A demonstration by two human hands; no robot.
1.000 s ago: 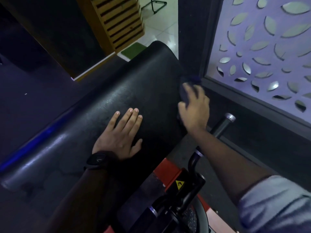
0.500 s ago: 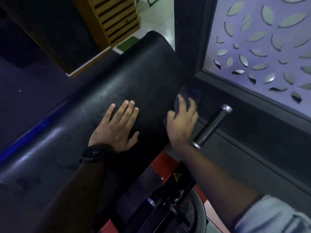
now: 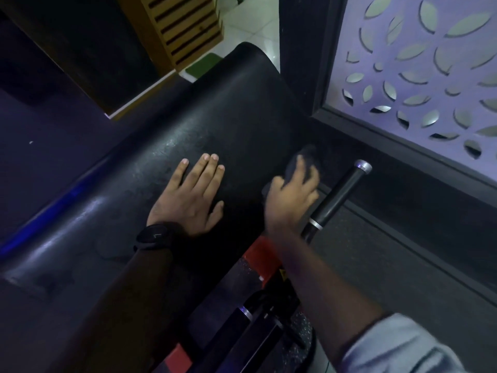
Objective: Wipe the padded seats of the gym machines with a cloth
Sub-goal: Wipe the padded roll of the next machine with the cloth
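Cloth: dark, small, bunched, soft-looking. It sits at the right edge of the padded seat, under the fingertips of the right hand. Part of it sticks out past the fingertips on the far side. The right-hand fingers are extended and slightly apart, laid on top of the cloth and pressing it to the pad. The hand is motion-blurred, so the thumb position cannot be told.

The left hand lies flat, palm down, on the middle of the pad, well apart from the cloth. Three of its fingers are together, the little finger and thumb are splayed, and it holds nothing. A black round watch is on that wrist.

Padded seat: long, black, with a rounded top, running diagonally away. The vinyl-like skin has a fine grain and is scuffed and glossy at the near left.

Just right of the right hand is a black cylindrical handle bar with a metal end cap and collar, tilted. Below it are a red frame piece and a speckled dark disc.

A pale sleeve is at the lower right. A lilac wall panel with leaf-shaped cut-outs is at the upper right. A slatted wooden cabinet, white tile floor and a green mat are at the top.
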